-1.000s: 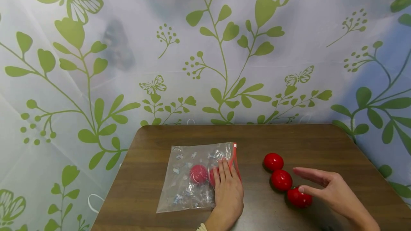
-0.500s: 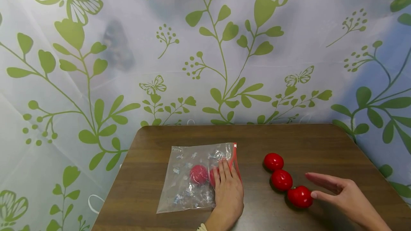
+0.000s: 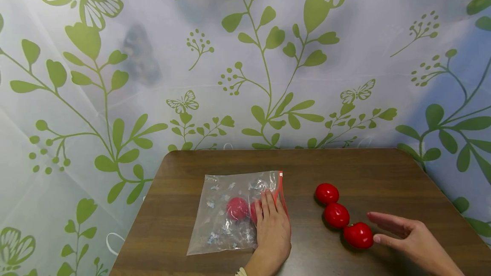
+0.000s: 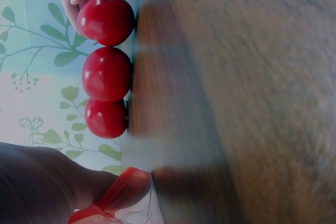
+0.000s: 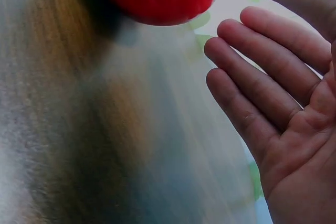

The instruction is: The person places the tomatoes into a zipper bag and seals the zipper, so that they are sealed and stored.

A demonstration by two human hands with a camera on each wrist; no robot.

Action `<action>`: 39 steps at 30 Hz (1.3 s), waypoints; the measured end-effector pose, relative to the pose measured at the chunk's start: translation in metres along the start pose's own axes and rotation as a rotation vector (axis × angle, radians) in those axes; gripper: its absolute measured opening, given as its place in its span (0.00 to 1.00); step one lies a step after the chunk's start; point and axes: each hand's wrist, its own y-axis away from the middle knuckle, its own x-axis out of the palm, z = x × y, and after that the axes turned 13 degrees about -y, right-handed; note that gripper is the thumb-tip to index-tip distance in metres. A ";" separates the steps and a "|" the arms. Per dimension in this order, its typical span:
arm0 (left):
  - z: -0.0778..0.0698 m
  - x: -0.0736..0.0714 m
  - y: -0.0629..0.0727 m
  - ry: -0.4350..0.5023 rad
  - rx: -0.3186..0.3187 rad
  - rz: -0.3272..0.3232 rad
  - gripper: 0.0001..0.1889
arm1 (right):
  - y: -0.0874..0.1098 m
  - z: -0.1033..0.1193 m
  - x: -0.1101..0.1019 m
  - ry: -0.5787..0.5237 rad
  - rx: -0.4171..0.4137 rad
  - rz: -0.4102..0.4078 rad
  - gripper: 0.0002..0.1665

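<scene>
My left hand [image 3: 272, 233] lies flat, fingers straight, over the red-edged side of a clear zip bag [image 3: 209, 229]. Inside the bag is one red tomato-like ball [image 3: 237, 208]; a second red round thing [image 3: 253, 211] is partly hidden under the fingers. To the right, three shiny red tomatoes stand in a slanted row: the far tomato [image 3: 327, 193], the middle tomato [image 3: 336, 215] and the near tomato [image 3: 358, 235]. Just right of the near one is my right hand [image 3: 416, 237], fingers extended and apart from it. The right wrist view shows nothing in that palm [image 5: 299, 161].
The brown wooden table [image 3: 299, 161] has its back edge against a hanging cloth [image 3: 184, 46] with green leaves and butterflies. A white loop [image 3: 114, 244] hangs beside the table's left edge. The bag's white slider [image 3: 281, 174] sits at its far right corner.
My right hand has drawn back to the right, away from the near tomato. The left hand, the bag and the row of tomatoes look the same.
</scene>
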 end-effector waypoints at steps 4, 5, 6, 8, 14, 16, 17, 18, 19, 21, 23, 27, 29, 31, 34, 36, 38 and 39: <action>0.000 0.001 -0.001 -0.003 -0.006 -0.007 0.32 | 0.000 -0.003 0.003 -0.004 0.029 0.010 0.34; 0.000 0.001 -0.001 -0.006 -0.006 -0.005 0.32 | 0.000 -0.003 0.003 0.000 0.035 0.013 0.34; 0.000 0.000 -0.001 -0.008 -0.006 -0.003 0.32 | 0.000 -0.004 0.003 0.001 0.041 0.016 0.35; 0.000 0.000 -0.001 -0.010 -0.006 0.003 0.32 | 0.000 -0.004 0.004 0.007 0.057 0.022 0.35; 0.000 -0.001 0.001 -0.004 0.001 0.024 0.33 | 0.001 -0.006 0.007 0.035 0.084 0.035 0.37; 0.000 -0.002 0.000 -0.008 -0.001 0.018 0.32 | 0.002 -0.007 0.007 0.043 0.079 0.034 0.36; 0.000 -0.002 0.000 -0.007 -0.002 0.015 0.31 | 0.002 -0.008 0.008 0.046 0.074 0.033 0.36; 0.000 -0.002 0.000 -0.006 -0.004 0.013 0.30 | 0.002 -0.008 0.008 0.047 0.073 0.033 0.36; 0.000 -0.002 0.000 -0.003 -0.006 0.009 0.29 | 0.002 -0.008 0.009 0.047 0.071 0.033 0.35; 0.000 -0.002 0.000 -0.004 -0.004 0.014 0.29 | 0.002 -0.009 0.009 0.041 0.077 0.038 0.35; 0.000 -0.002 0.001 -0.001 0.001 0.022 0.30 | 0.002 -0.010 0.009 0.030 0.095 0.050 0.36; 0.000 -0.002 0.001 -0.008 0.008 0.029 0.32 | 0.002 -0.011 0.008 0.005 0.137 0.090 0.37; 0.000 -0.001 0.001 -0.006 0.008 0.029 0.34 | 0.001 -0.011 0.007 -0.016 0.149 0.111 0.38; 0.000 -0.001 0.001 -0.004 0.008 0.028 0.35 | 0.001 -0.012 0.007 -0.052 0.156 0.138 0.38; 0.000 -0.001 0.001 0.000 0.006 0.027 0.36 | 0.001 -0.013 0.006 -0.143 0.160 0.192 0.38; 0.000 -0.001 0.001 -0.007 0.007 0.028 0.35 | 0.001 -0.015 0.006 -0.201 0.167 0.225 0.38; 0.000 -0.001 0.000 -0.009 0.005 0.027 0.38 | 0.001 -0.016 0.006 -0.235 0.172 0.242 0.38; 0.000 -0.001 0.000 -0.011 0.005 0.026 0.40 | 0.001 -0.016 0.006 -0.240 0.174 0.242 0.38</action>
